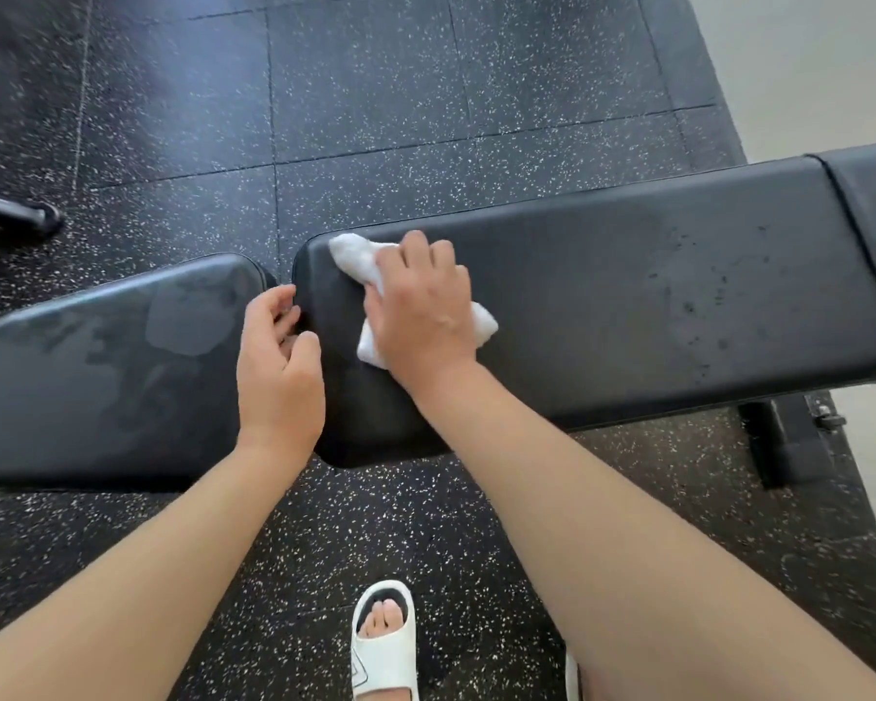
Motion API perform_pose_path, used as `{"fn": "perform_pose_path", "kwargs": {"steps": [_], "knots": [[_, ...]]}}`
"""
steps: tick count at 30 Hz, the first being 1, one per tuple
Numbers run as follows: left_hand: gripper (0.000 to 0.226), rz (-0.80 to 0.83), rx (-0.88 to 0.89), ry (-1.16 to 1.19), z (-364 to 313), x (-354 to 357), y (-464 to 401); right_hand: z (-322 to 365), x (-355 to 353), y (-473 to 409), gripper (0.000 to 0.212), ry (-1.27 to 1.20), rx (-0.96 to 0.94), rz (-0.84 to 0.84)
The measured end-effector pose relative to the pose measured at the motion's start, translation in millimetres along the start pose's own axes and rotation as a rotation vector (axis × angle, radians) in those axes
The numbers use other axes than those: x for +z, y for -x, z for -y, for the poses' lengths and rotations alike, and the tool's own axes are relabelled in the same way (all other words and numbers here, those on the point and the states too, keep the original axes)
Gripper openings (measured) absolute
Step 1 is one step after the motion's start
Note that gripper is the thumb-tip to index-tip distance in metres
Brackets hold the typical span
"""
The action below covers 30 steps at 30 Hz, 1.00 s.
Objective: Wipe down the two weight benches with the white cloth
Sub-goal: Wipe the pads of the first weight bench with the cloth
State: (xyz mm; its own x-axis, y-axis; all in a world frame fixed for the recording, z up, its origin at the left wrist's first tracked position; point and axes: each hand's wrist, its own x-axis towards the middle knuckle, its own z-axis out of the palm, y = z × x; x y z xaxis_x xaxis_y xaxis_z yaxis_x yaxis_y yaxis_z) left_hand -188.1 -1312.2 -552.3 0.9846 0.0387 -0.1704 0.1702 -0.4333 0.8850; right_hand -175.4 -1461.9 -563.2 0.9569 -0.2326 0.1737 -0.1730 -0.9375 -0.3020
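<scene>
Two black padded benches meet end to end. The right bench [628, 296] runs off to the right and shows damp spots on its far half. The left bench [97, 366] carries wet smears. A folded white cloth [355, 255] lies on the left end of the right bench, and my right hand [421, 306] presses down on it with the fingers spread over it. My left hand [279, 361] hovers at the gap between the two pads, fingers loosely curled near the right bench's end edge, holding nothing.
Black speckled rubber floor tiles [375, 93] surround the benches. A metal frame leg [780, 447] sits under the right bench. A dark bar end [21, 215] pokes in at the left. My foot in a white slipper [383, 640] stands below. A pale wall [830, 68] is at the right.
</scene>
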Motion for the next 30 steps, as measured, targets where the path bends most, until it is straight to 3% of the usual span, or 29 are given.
{"fn": "perform_pose_path", "kwargs": {"steps": [4,10,14,19,24,27,30], "knots": [[0.038,-0.042,-0.056,-0.016,11.7,-10.8,26.8,35.8,7.1,35.2,0.017,-0.112,-0.27,0.042],[0.043,0.061,-0.087,-0.161,21.3,-25.9,39.4,-52.4,-27.8,100.5,0.017,-0.186,-0.524,0.177],[0.045,0.065,-0.107,-0.111,19.3,-20.6,42.5,-84.7,-34.8,60.6,0.018,-0.133,-0.396,0.135],[0.048,0.086,-0.105,-0.085,17.5,-21.2,45.6,-16.2,1.6,-26.7,0.028,-0.064,-0.088,0.031],[0.044,0.031,-0.09,-0.098,16.7,-25.6,38.2,45.6,28.7,-28.1,0.028,-0.06,-0.238,0.022],[0.038,-0.04,-0.06,-0.075,14.4,-23.5,34.5,34.9,16.6,6.1,0.023,-0.106,-0.348,0.049],[0.03,-0.011,0.085,-0.175,3.8,-10.9,33.9,-5.9,-6.4,42.9,0.023,-0.163,-0.415,0.051]]}}
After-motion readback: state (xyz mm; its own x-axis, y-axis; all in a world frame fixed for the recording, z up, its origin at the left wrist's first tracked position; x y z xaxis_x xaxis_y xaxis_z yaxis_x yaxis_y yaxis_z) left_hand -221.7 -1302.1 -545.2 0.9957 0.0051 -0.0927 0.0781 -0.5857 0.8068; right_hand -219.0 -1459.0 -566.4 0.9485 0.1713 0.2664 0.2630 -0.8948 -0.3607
